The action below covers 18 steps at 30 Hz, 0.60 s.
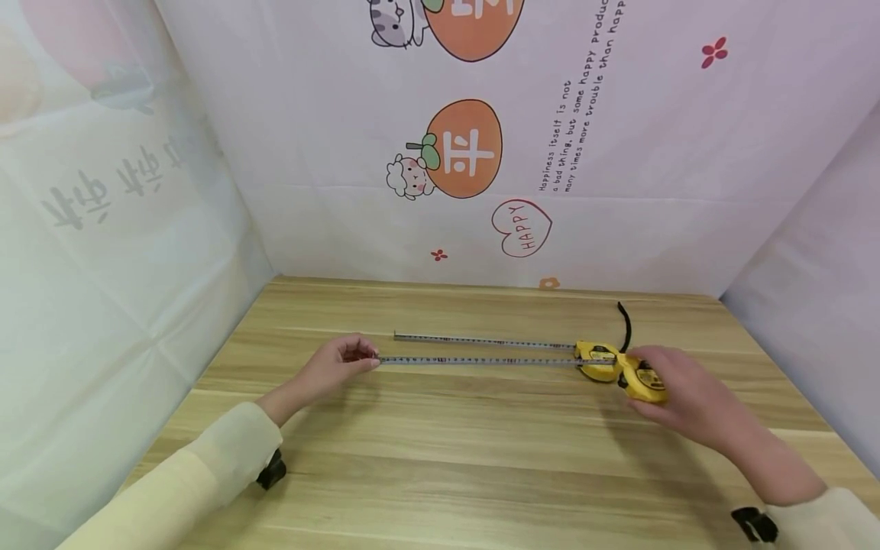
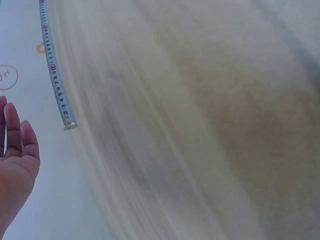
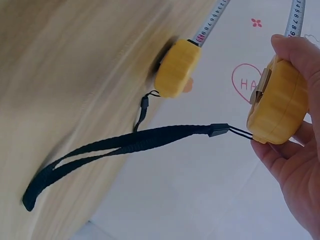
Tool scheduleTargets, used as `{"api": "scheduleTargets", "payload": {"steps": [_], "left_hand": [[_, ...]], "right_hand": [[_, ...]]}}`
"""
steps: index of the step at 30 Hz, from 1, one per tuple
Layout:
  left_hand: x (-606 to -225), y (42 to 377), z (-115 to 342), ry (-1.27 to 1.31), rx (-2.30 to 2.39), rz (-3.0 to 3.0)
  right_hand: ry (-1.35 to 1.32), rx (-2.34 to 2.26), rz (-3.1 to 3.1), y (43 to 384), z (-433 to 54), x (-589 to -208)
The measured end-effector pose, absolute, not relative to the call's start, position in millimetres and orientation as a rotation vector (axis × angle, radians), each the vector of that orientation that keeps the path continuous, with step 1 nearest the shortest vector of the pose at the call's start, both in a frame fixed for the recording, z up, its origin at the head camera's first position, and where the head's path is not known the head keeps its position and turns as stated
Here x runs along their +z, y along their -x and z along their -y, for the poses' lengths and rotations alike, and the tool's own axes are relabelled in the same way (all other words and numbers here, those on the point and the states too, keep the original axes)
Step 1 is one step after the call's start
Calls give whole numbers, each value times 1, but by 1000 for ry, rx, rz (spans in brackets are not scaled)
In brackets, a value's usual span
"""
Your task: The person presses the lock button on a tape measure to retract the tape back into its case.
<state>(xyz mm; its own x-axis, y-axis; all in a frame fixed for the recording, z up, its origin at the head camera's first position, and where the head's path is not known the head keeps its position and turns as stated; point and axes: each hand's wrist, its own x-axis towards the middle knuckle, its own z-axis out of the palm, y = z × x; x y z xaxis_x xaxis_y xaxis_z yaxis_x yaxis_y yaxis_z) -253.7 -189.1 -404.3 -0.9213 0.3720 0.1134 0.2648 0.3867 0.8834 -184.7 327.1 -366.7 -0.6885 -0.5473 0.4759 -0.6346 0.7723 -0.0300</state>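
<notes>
Pale printed cloth [image 1: 330, 137] backs a wooden table [image 1: 440, 451]: in the head view the left hand [image 1: 339, 361] pinches a blade [image 1: 481, 361] and the right hand [image 1: 690, 393] grips its yellow tape measure [image 1: 645, 382] beside a second case [image 1: 595, 371], the left wrist view shows a hooked tip [image 2: 70, 125], the right a black strap [image 3: 165, 138].
</notes>
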Motion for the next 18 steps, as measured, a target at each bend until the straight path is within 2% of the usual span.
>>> {"api": "scheduleTargets", "payload": {"steps": [9, 18], "left_hand": [[-398, 263, 192, -620, 1710, -2437], [-384, 262, 190, -578, 1795, -2393]], "right_hand": [[-820, 332, 2556, 183, -329, -357], [-890, 317, 2444, 185, -330, -350]]}}
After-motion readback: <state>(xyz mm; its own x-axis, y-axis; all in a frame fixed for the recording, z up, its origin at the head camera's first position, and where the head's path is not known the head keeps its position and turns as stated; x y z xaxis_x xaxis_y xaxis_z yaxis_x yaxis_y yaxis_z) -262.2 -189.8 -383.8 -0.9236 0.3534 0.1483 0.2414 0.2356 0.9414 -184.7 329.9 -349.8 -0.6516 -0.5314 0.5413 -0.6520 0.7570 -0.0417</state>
